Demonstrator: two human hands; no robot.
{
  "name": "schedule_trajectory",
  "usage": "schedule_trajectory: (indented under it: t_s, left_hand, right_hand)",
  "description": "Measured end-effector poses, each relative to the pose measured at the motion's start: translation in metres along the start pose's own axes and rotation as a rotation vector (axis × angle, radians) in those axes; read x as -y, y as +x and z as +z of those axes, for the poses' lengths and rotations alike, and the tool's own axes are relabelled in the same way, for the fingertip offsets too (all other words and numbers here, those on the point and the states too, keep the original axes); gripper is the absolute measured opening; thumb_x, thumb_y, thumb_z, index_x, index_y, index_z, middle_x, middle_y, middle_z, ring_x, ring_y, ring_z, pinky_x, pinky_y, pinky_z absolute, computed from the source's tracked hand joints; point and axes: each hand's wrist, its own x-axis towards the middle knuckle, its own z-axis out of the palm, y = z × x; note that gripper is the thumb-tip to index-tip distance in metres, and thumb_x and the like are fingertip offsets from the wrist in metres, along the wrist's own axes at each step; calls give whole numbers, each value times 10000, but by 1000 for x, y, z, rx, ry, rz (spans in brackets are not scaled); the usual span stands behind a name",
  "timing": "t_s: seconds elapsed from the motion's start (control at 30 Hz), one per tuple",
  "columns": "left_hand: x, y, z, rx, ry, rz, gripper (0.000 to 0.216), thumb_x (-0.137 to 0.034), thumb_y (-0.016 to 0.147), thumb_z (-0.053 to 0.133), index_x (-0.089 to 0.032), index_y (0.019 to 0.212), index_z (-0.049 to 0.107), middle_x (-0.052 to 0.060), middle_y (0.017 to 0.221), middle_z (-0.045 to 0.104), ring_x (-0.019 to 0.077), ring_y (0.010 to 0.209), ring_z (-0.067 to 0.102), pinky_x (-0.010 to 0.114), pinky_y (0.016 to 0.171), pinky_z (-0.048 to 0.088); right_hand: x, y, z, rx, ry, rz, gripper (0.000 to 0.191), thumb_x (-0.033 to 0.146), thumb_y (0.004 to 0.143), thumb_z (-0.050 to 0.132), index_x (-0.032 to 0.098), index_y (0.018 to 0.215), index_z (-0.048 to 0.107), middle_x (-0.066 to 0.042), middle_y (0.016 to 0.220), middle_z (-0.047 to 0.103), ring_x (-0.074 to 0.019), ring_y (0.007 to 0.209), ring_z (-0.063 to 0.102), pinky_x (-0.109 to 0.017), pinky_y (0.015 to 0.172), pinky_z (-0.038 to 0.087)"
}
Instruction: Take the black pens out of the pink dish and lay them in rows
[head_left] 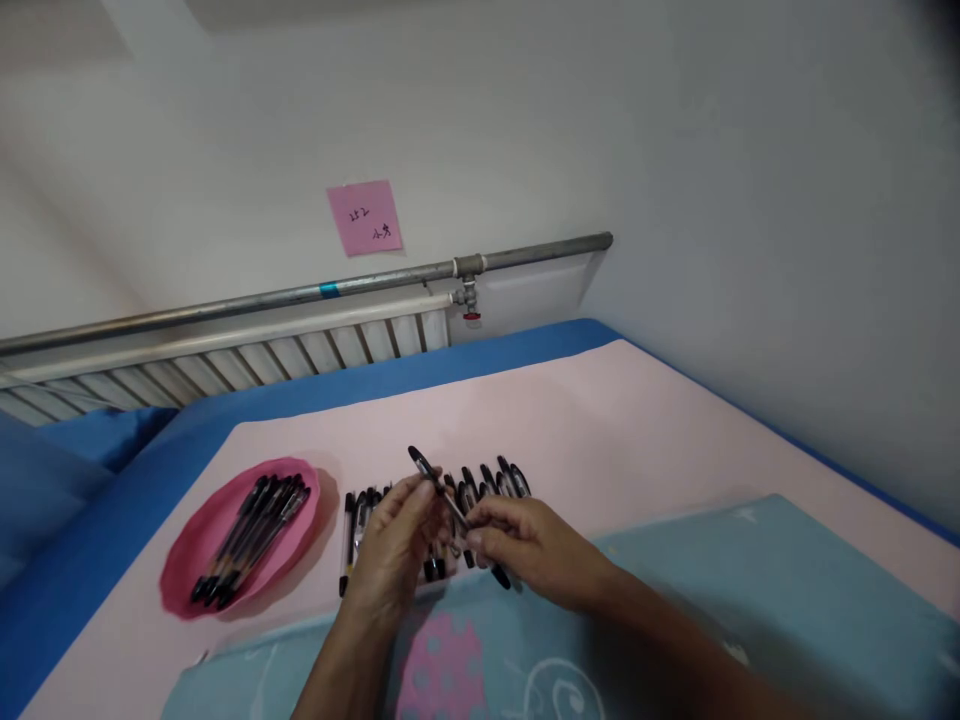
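Note:
A black-capped pen [422, 461] slants between my two hands, its dark capped end pointing up and left. My left hand [405, 515] pinches it just below the cap. The fingers of my right hand [517, 540] are closed around the pen's lower end. Behind and under both hands lie several similar pens [513, 480] on the pink sheet, partly hidden by my fingers. A black pen end [500, 576] shows below my right hand. To the left, a pink scalloped dish [176, 560] holds a bundle of pens [251, 545].
The pink sheet [600, 420] lies over a blue surface [517, 343]. A light blue patterned cloth [675, 570] covers the near side. A white radiator [337, 345] and a metal pipe [262, 303] run along the wall, below a pink note [365, 218].

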Motion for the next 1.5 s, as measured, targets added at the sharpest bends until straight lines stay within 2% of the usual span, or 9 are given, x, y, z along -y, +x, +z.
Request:
schedule_trajectory:
  t_s: [0.1,0.2,0.4,0.53,0.73,0.9,1.13,1.37,1.5]
  left_hand:
    - [-7,2,0,-43,-50,25,364,-371,712,633,-123,978,607,72,819,642,122,661,583,222,544,441]
    - [-10,5,-2,-78,-81,32,321,-343,692,656,-121,920,608,43,727,629,112,630,583,204,535,433]
    - [-22,15,-25,-281,-157,92,204,-252,690,631,-154,860,576,45,746,646,137,692,614,238,607,468]
    - [-23,12,-30,-177,-210,-24,135,-163,649,628,-152,754,545,-32,594,527,58,482,479,194,480,404]
    - [-12,4,-17,80,-56,-116,291,-292,702,659,-116,927,608,-67,558,392,-1,401,252,153,381,217]
    - [-8,5,-19,79,-75,-44,222,-266,689,677,-98,829,638,-77,500,346,-2,398,248,156,390,209]
    - [-4,8,-16,-14,-87,-3,220,-267,655,704,-103,789,644,-72,480,378,-2,378,258,160,379,195]
    - [-11,3,-14,12,-152,23,238,-263,653,703,-110,824,640,-56,532,420,-3,394,283,158,386,225]
    - [-11,2,-13,13,-171,42,226,-252,668,693,-109,834,639,-60,533,404,-4,397,280,153,384,221]
  right_hand:
    - [-1,0,0,35,-70,33,143,254,783,490,167,814,598,10,665,568,-83,561,455,-189,503,323]
    - [-3,1,2,54,-88,40,134,242,778,492,162,809,594,13,635,537,-84,554,448,-187,487,309]
    - [0,0,1,57,-96,17,125,260,773,508,164,754,587,23,581,493,-84,523,429,-190,472,296]
    - [1,1,-1,9,-76,23,139,259,783,487,162,746,579,9,621,535,-80,513,425,-191,460,288]
    - [2,2,0,91,31,82,138,241,794,448,161,751,551,10,641,551,-60,448,398,-184,413,296]
    - [2,1,3,165,120,92,117,221,788,455,151,751,541,21,621,542,-42,416,371,-178,408,292]
    - [-6,4,7,11,107,58,86,208,691,598,154,734,547,33,608,502,-80,573,462,-192,527,347]
    - [-3,2,11,207,366,61,266,340,804,434,134,678,546,-26,640,552,-88,529,472,-213,487,317]
    - [-1,1,11,68,325,93,157,287,703,586,147,669,526,32,567,489,-63,504,420,-192,483,293]
